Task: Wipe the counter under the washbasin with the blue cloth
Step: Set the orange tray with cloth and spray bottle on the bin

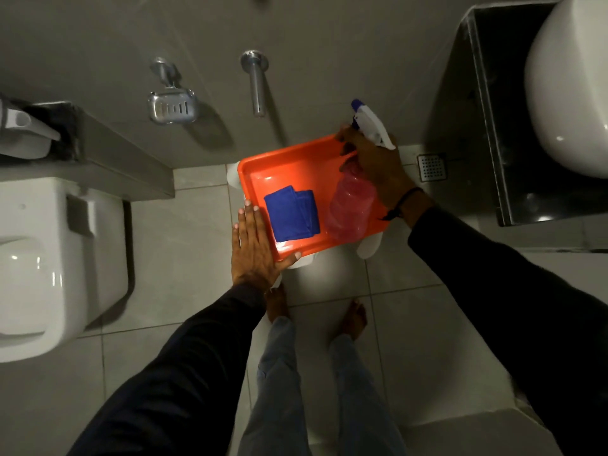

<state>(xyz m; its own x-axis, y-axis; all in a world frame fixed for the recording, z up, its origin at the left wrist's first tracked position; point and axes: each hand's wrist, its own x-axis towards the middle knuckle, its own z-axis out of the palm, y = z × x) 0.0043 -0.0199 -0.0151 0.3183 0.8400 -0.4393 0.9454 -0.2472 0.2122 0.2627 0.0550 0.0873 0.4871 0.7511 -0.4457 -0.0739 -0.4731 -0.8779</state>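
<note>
Cloth sits in the tray, left hand closest!

The blue cloth (pixel 292 213) lies folded on the floor of the orange tray (pixel 263 166), long axis running roughly twelve to six. The left hand (pixel 255 250) rests flat on the tray's near-left rim, fingers straight and together, holding nothing; the cloth is just beside them at about two o'clock. The right hand (pixel 378 166) is wrapped around the pink spray bottle (pixel 350 205) at the neck, so the left looks freer to pick up.

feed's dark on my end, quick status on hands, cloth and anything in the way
Left hand flat on orange tray edge, empty. Right hand gripping spray bottle neck. Blue cloth folded in tray, untouched. Nothing covering the cloth.
</note>
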